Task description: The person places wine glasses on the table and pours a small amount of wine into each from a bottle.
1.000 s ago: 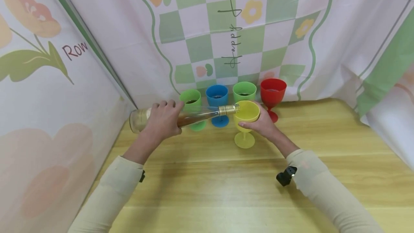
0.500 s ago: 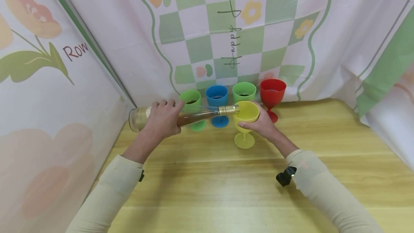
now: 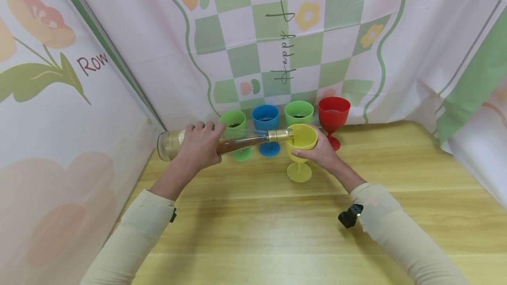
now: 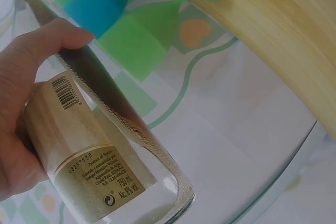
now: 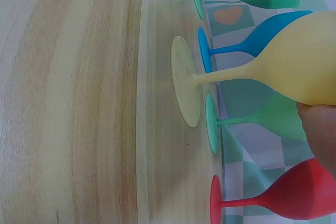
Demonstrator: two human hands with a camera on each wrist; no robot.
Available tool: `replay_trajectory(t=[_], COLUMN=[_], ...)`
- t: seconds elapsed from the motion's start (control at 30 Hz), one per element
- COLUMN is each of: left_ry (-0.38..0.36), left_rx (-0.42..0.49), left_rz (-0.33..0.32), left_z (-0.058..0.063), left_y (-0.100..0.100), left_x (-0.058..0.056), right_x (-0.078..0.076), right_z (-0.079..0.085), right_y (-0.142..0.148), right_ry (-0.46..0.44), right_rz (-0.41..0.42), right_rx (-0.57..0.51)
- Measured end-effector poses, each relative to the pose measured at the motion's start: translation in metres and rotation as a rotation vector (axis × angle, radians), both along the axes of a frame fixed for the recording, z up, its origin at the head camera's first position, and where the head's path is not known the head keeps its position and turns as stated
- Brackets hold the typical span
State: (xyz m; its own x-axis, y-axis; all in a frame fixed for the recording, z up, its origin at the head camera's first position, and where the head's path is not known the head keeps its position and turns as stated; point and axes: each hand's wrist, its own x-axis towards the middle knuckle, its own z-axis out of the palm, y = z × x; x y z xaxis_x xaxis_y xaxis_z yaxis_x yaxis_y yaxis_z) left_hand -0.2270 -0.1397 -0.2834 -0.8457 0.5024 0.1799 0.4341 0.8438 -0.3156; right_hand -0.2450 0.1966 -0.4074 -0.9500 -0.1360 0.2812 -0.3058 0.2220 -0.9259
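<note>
My left hand (image 3: 200, 145) grips a clear glass wine bottle (image 3: 243, 141) around its body, tipped nearly level with its gold neck toward the right. The bottle's mouth reaches over the rim of a yellow goblet (image 3: 299, 144). In the left wrist view, brown liquid lies along the side of the bottle (image 4: 100, 82), next to a printed paper label. My right hand (image 3: 321, 151) holds the yellow goblet's bowl from the right, thumb in front; its other fingers are mostly hidden. In the right wrist view the yellow goblet (image 5: 299, 61) stands upright, its foot at the tabletop.
Behind stand a left green goblet (image 3: 233, 118), a blue goblet (image 3: 265, 115), another green goblet (image 3: 299, 108) and a red goblet (image 3: 334, 115), each with some liquid visible. A printed curtain (image 3: 237, 30) hangs behind the wooden table (image 3: 253, 232); another cloth (image 3: 59, 135) hangs at left.
Both hands, the bottle and the yellow goblet hold almost the same position. Only a very slight shift of the whole view shows.
</note>
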Motion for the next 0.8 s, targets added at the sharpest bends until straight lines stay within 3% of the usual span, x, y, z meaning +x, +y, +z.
replay_trajectory(t=[0.47,0.8], left_ry=[-0.002,0.036], left_rx=[-0.03,-0.044], left_rz=[0.001,-0.015], left_z=[0.0028,0.0054], left_y=[0.0023,0.0014], left_x=[-0.0002,-0.001], right_x=[0.0,0.0003], right_z=[-0.0028,0.0007], right_y=[0.001,-0.0006], right_ry=[0.051,0.014], right_rz=[-0.019,-0.009], right_rx=[-0.006,0.003])
